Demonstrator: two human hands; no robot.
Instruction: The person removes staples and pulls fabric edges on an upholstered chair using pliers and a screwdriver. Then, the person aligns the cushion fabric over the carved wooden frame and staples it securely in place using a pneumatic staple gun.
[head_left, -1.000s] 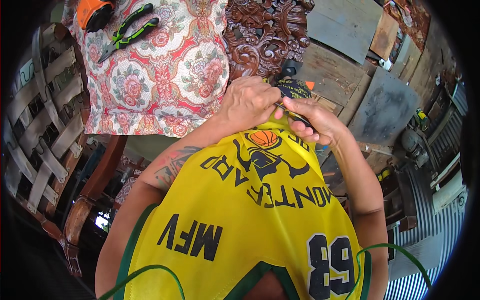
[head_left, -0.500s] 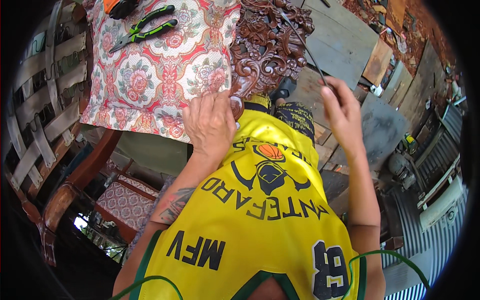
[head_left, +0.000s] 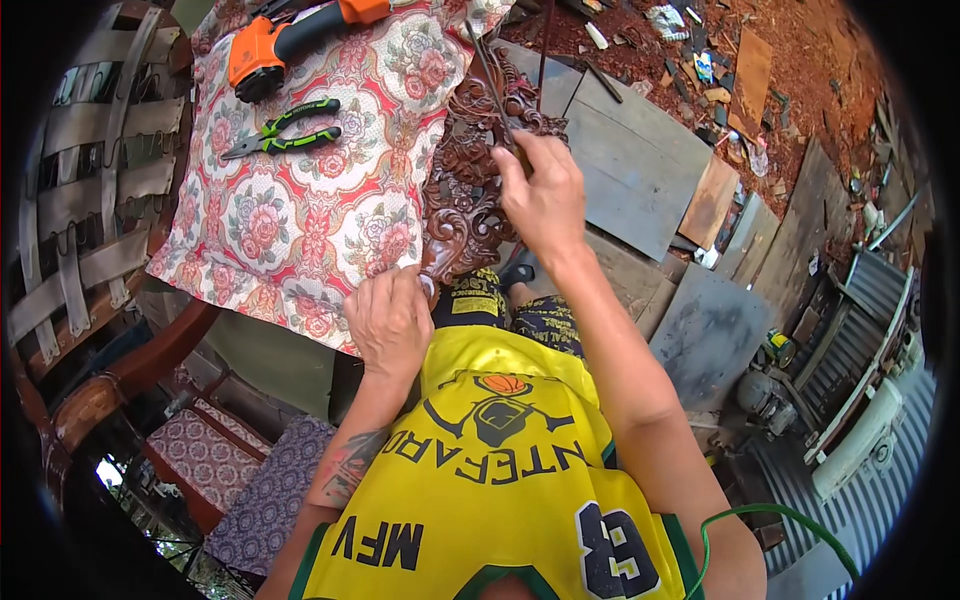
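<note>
Carved wood piece (head_left: pixel 470 190): dark brown, deeply carved with scrolls and leaves; it lies along the right edge of the floral cloth, running from the top of the view down toward the person's lap.
Thin tool (head_left: pixel 492 85): a slim dark rod, slanting up and to the left from the right hand, lying across the upper part of the carving; its tip is too fine to make out.
Right hand (head_left: pixel 545 195): fingers closed around the lower end of the thin tool, knuckles up, set over the right side of the carved wood piece.
Left hand (head_left: pixel 388 318): pressed palm down on the lower end of the carving where it meets the cloth's edge; fingers curled together, but whether they pinch anything underneath cannot be told.
Floral cloth (head_left: pixel 290 220): cream with red and pink flowers, spread over a padded seat to the left of the carving.
Pliers (head_left: pixel 283 130): green and black handles, lying flat on the cloth, well apart from both hands.
Power drill (head_left: pixel 285 40): orange and black, at the top of the cloth, above the pliers.
Wooden boards (head_left: pixel 640 160): grey planks on the ground to the right of the carving, with reddish sawdust beyond.
</note>
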